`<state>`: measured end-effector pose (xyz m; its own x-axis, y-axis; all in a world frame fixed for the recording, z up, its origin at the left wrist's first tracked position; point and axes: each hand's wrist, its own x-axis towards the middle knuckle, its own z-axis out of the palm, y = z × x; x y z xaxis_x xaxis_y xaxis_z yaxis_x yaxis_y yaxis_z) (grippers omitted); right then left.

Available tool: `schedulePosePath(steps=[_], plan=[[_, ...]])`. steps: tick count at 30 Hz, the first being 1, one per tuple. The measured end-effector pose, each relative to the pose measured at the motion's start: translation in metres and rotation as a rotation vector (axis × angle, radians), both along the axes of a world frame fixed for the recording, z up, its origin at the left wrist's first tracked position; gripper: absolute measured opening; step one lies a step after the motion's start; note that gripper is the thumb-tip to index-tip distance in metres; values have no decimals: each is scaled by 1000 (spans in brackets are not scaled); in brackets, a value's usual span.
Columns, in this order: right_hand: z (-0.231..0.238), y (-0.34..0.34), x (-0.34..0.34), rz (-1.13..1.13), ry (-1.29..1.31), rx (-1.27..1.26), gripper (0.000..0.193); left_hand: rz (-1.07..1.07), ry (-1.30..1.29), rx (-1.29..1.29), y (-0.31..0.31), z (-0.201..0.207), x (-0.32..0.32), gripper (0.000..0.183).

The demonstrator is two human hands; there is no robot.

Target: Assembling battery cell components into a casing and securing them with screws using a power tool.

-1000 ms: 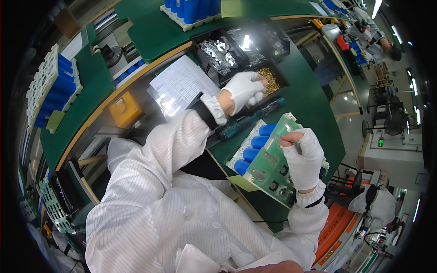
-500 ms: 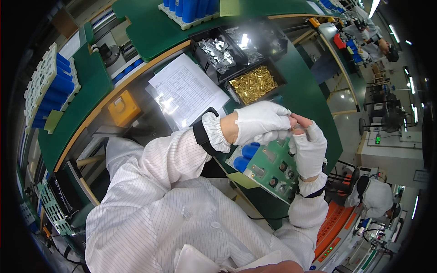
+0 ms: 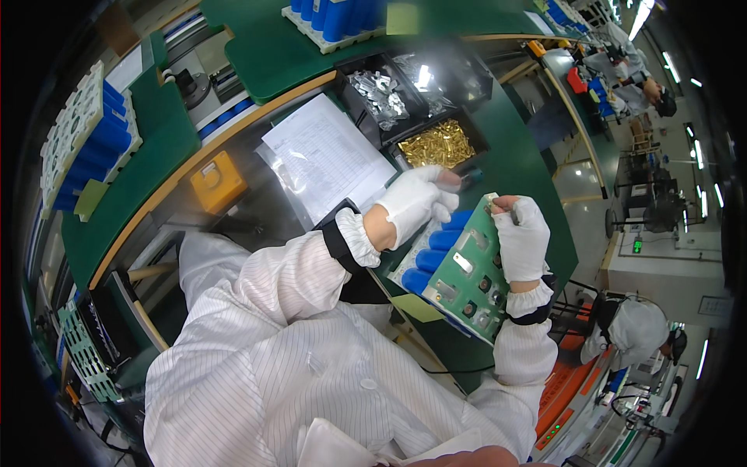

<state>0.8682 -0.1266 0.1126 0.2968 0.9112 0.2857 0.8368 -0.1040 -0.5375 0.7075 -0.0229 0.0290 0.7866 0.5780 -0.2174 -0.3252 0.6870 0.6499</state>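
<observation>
A green board (image 3: 462,272) with metal tabs and round openings stands tilted on a pack of blue cylindrical cells (image 3: 430,259) set in a white holder. My right hand (image 3: 523,240), in a white glove with bare fingertips, grips the board's upper corner. A small part there, by the fingertips, is too small to name. My left hand (image 3: 414,204), gloved alike, is off the board with its fingers apart, close to the front of a black bin of small brass-coloured parts (image 3: 437,145). Its fingertips are slightly blurred, and nothing shows in them.
Beside the brass parts stands a black bin of silver metal pieces (image 3: 379,96). Printed sheets (image 3: 330,152) lie left of my left hand. A yellow box (image 3: 218,183) is further left. More blue cell packs (image 3: 99,136) stand at the far left and back. Other people work at the right.
My left hand has left the board's upper corner and moved back and left toward the brass parts. My right hand stays at that corner, and more of the board and blue cells shows.
</observation>
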Motion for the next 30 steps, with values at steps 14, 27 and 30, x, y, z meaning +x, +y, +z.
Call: schedulePosePath(steps=[14,27,30], plan=[[-1,-1,1,84,-184,36,15,-9,-46,-46,-4,5,-8,35],[3,1,-9,72,-436,37,10,-53,0,3,-9,18,-16,30],[3,3,-13,12,-563,-24,9,-72,35,31,-11,20,-16,30]])
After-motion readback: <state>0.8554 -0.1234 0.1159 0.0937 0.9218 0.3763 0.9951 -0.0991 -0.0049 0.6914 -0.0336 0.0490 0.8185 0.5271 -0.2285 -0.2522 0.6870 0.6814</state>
